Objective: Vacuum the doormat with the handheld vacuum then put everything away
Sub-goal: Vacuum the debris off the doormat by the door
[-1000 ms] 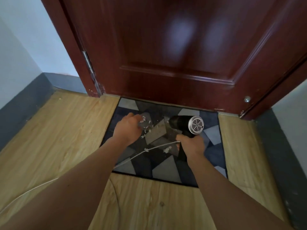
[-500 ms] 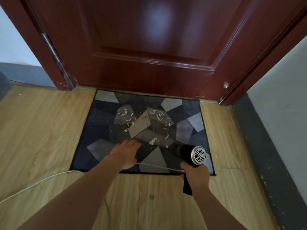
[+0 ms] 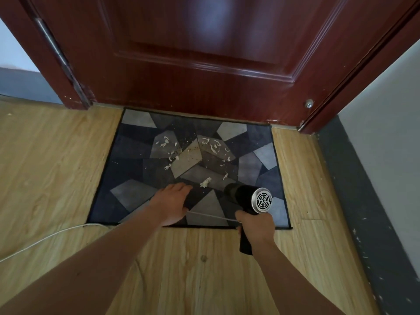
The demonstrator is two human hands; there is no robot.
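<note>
A dark doormat (image 3: pixel 127 155) with grey and blue geometric patches lies on the wood floor against the door. White scraps and small crumbs (image 3: pixel 205 183) are scattered over its middle. My right hand (image 3: pixel 255 225) grips the handle of a black handheld vacuum (image 3: pixel 244 195) with a round silver grille at its rear; its nozzle points left over the mat's near part. My left hand (image 3: pixel 171 204) rests on the mat's near edge, fingers spread forward, just left of the vacuum. A white cord (image 3: pixel 45 238) runs from the vacuum under my left hand and away to the left.
A dark red door (image 3: pixel 204 53) and its frame stand directly behind the mat. A grey baseboard and wall (image 3: pixel 372 189) close the right side. Light wood floor (image 3: pixel 56 167) spreads to the left and toward me.
Both hands and the vacuum have drawn back from the mat's middle to its near edge. The view has shifted right and closer, and the scraps now lie uncovered beyond my hands.
</note>
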